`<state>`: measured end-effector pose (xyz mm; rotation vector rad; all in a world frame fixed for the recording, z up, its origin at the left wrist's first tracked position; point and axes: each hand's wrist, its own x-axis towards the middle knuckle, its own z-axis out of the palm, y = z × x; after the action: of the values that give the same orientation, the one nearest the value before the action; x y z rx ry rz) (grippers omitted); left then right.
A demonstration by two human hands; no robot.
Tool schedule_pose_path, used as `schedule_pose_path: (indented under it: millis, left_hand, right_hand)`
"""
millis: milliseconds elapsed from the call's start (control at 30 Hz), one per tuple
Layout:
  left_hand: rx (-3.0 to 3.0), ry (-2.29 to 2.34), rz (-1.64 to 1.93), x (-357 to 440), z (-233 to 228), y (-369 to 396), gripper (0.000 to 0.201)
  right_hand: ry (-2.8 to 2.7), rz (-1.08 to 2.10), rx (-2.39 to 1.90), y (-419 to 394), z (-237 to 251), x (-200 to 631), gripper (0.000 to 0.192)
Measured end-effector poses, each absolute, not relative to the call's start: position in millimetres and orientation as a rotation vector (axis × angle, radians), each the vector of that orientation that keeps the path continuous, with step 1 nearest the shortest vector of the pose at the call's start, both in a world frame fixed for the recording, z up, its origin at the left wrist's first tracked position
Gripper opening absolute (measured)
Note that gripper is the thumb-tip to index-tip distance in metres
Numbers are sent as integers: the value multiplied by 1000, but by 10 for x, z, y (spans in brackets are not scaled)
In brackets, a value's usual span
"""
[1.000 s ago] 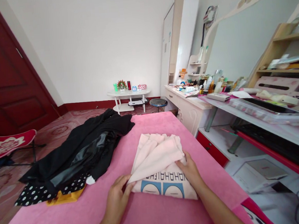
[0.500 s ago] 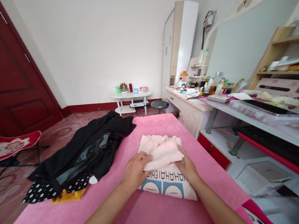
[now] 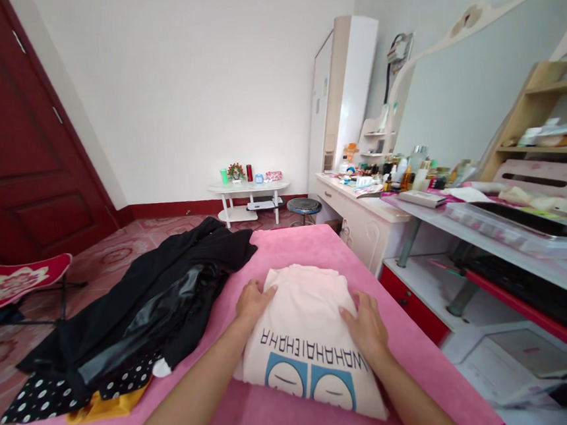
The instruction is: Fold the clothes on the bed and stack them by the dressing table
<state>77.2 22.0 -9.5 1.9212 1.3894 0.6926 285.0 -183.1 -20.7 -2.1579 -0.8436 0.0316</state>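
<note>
A folded pale pink printed shirt (image 3: 306, 303) lies on the bed, showing black lettering upside down to me and two blue squares with face-like drawings. At its left edge, my left hand (image 3: 254, 304) has its thumb on the cloth and its fingers curled along the side. My right hand (image 3: 367, 324) grips the opposite edge likewise, thumb on top. Some fingertips are hidden by the hands and cloth. Left of the shirt is a heap of black clothes (image 3: 171, 295), with a polka-dot cloth (image 3: 36, 396) and a mustard-yellow cloth (image 3: 104, 407) beneath it.
A pink cover (image 3: 310, 240) spreads over the bed. To the right, a desk (image 3: 468, 229) and a dressing table (image 3: 362, 209) carry bottles and boxes. Ahead are a round stool (image 3: 304, 205) and a small white table (image 3: 249, 186). A red folding chair (image 3: 19, 282) stands left.
The bunched, folded-over part no longer lies on top; the shirt's upper face is smoother and shows more print. My hands have moved apart to its sides. The view has shifted slightly.
</note>
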Motion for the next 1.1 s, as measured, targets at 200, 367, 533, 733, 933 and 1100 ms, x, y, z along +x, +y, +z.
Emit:
schedule_pose_path:
  millis: [200, 367, 533, 733, 933, 1100]
  left_hand:
    - [1855, 1166, 715, 1079, -41, 229, 32]
    - [1834, 892, 897, 1071, 575, 208, 17]
    - [1838, 465, 1443, 820, 1483, 253, 31]
    - [2185, 577, 1420, 356, 991, -208, 20]
    - [2566, 539, 837, -321, -26, -632, 51]
    - [2500, 684, 1027, -27, 587, -447, 45]
  right_hand:
    - [-583, 463, -1839, -1483, -20, 2988, 65]
    - [-679, 586, -1555, -1325, 642, 2933, 43]
    - [-899, 183, -1186, -1358, 1515, 2926, 48]
    - [-1104, 113, -1307, -1749, 825, 2774, 36]
    - [-1309, 337, -1603, -2475, -263, 2765, 44]
    - [-1276, 9, -1595, -2124, 690, 2662, 36]
